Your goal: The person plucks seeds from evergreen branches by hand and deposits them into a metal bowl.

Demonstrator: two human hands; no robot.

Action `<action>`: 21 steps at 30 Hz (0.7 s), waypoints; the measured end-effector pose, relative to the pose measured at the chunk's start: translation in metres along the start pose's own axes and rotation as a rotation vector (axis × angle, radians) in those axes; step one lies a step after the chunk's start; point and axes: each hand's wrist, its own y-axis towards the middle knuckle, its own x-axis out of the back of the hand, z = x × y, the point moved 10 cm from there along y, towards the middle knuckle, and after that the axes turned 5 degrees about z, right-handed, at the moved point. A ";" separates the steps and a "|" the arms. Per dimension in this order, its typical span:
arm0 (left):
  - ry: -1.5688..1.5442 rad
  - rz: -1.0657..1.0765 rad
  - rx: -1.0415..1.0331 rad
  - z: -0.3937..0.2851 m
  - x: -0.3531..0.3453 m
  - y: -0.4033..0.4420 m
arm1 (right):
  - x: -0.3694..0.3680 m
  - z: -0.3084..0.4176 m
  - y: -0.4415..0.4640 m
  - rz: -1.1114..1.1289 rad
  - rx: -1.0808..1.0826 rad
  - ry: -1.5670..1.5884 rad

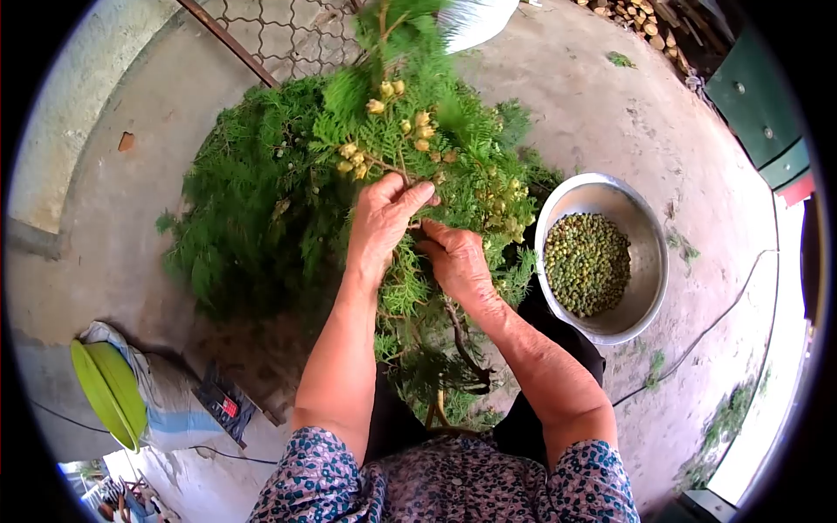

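Observation:
My left hand (384,213) is closed on the stem of a leafy green branch (401,113) that carries yellowish cones (352,160). Just below and to the right, my right hand (458,261) has its fingers pressed together around the lower stem of the same branch; the fingertips are partly hidden by leaves. Behind both hands lies a large heap of green branches (261,192). A metal bowl (647,301) stands to the right of my right hand, holding many small green and brownish cones (586,266).
At the lower left are a lime-green basin (109,388) and a pale sack (174,392). A wire mesh (292,30) and a white bag (478,19) lie at the top. Firewood (649,22) and a green cabinet (754,105) stand upper right. A cable (697,340) crosses the concrete floor.

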 end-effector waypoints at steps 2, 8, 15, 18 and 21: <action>-0.220 0.033 0.061 0.015 -0.002 0.004 | -0.006 -0.002 0.001 0.062 -0.010 0.024; -0.253 -0.063 0.133 0.032 0.003 0.003 | -0.011 -0.004 0.009 0.291 0.027 0.008; -0.149 -0.036 0.160 0.032 -0.015 -0.005 | 0.043 -0.023 0.017 -0.122 -0.264 0.395; -0.115 -0.052 0.180 0.028 -0.015 -0.008 | 0.042 -0.019 0.019 -0.117 -0.259 0.502; -0.123 -0.072 0.191 0.028 -0.013 -0.008 | 0.035 -0.017 0.019 -0.058 -0.288 0.551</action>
